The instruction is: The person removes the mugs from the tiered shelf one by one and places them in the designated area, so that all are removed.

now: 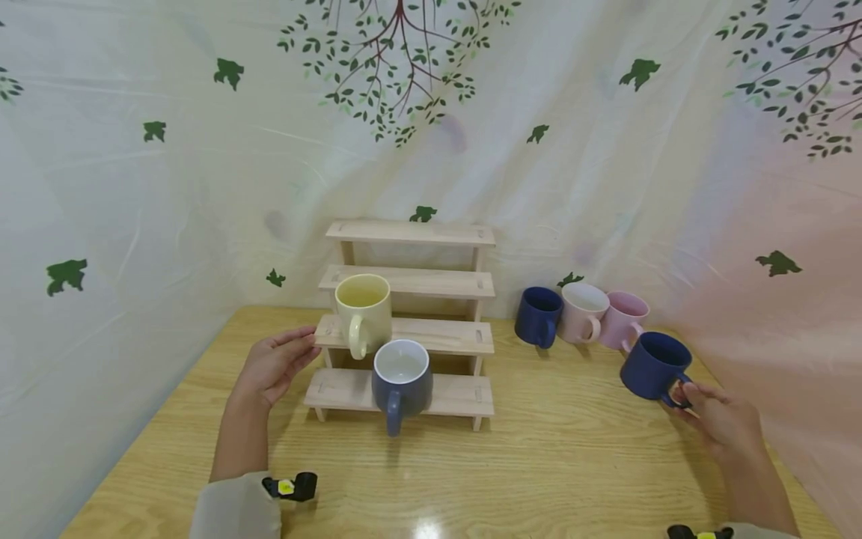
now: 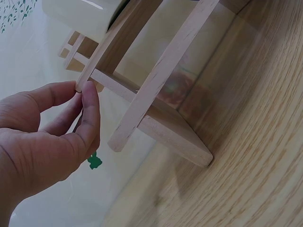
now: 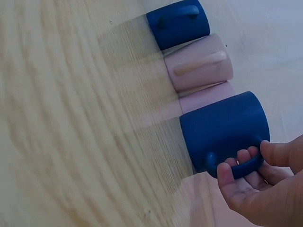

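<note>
At the right of the head view, my right hand [image 1: 727, 423] holds a dark blue mug [image 1: 653, 364] by its handle. Fingers curl through that handle in the right wrist view, where the mug [image 3: 225, 127] is upright close to the tabletop. My left hand [image 1: 279, 367] pinches the left end of a board on a stepped wooden shelf [image 1: 444, 335]; the left wrist view shows thumb and fingertips [image 2: 89, 90] on the board's edge. On that same step stands a pale yellow mug [image 1: 369, 303]. A grey-blue mug [image 1: 404, 382] with a white inside occupies the lowest step.
Right of the shelf, another dark blue mug [image 1: 539, 316], a pale pink mug [image 1: 581, 311] and a pink mug [image 1: 621, 320] stand in a row near the back. Behind the wooden table [image 1: 525, 464] hangs a leaf-printed cloth [image 1: 572, 187]. The shelf's two upper steps hold no mugs.
</note>
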`<state>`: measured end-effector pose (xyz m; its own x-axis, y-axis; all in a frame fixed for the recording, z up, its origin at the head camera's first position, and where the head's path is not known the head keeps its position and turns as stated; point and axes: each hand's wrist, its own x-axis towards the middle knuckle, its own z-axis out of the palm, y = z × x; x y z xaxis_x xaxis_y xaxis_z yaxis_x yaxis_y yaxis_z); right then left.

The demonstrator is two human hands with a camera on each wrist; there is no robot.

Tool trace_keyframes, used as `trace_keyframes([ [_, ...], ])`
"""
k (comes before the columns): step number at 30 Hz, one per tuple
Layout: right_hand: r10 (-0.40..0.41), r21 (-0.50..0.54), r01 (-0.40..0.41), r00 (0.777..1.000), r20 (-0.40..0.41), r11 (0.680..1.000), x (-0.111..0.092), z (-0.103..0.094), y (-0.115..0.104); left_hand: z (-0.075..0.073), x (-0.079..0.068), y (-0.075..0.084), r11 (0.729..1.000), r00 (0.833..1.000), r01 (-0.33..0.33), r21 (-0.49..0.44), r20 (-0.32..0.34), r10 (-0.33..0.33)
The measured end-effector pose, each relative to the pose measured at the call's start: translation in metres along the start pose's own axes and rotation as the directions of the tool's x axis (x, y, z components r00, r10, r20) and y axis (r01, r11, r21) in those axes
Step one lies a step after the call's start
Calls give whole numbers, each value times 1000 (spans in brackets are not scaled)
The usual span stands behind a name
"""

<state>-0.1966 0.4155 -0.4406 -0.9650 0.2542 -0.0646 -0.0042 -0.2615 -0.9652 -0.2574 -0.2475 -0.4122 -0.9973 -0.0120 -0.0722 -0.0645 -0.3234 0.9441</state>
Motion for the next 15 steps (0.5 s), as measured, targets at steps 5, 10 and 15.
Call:
trace_keyframes([
  [5,-18,0,18,998,55,1000,1,-3,-2,0,0,0,1000,1000,0,6,-2,0],
  [10,-6,-149,11,999,32,989,3,-4,-5,0,0,0,1000,1000,-3,16,-2,3],
  [15,-6,-142,11,999,41,990,4,-7,-4,-1,0,0,1000,1000,-1,10,1,1],
])
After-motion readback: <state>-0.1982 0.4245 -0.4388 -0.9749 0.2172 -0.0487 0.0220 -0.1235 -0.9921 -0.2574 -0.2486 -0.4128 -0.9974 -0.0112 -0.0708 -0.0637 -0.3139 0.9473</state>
